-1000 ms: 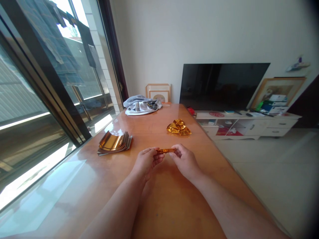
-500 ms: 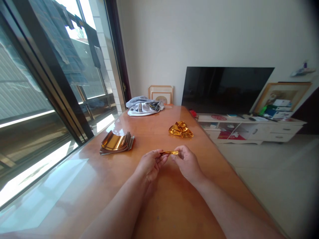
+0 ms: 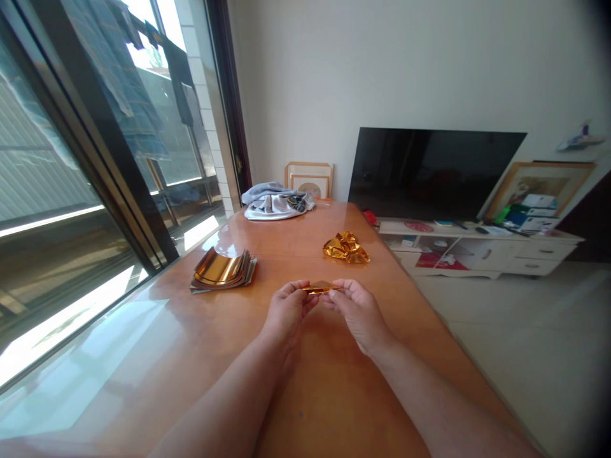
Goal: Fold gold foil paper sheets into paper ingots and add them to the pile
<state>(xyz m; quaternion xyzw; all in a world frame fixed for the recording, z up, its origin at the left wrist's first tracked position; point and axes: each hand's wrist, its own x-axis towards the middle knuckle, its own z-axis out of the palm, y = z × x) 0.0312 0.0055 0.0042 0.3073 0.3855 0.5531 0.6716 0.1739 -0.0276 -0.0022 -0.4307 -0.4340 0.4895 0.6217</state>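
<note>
A folded piece of gold foil paper (image 3: 321, 289) is stretched between my two hands, just above the wooden table. My left hand (image 3: 287, 310) pinches its left end between thumb and fingers. On the right end, my right hand (image 3: 357, 308) is closed with the thumb towards me; fingers partly cover the paper. Beyond my right hand lies a small heap of folded gold foil pieces (image 3: 344, 247). To the left rests a stack of curved gold foil sheets (image 3: 222, 268), its edges fanned out.
The brown wooden table (image 3: 329, 394) stretches away from me. At its far end lies a bundle of grey cloth (image 3: 274, 202) before picture frames (image 3: 310, 178). Right of the table stand a white cabinet (image 3: 515, 251) and a black television (image 3: 434, 173). A glass door (image 3: 71, 191) runs along the left.
My right hand has closed onto the right end of the gold foil paper, its fingers now further around it. The paper shows a raised, wider fold. The heap and stack stay in place.
</note>
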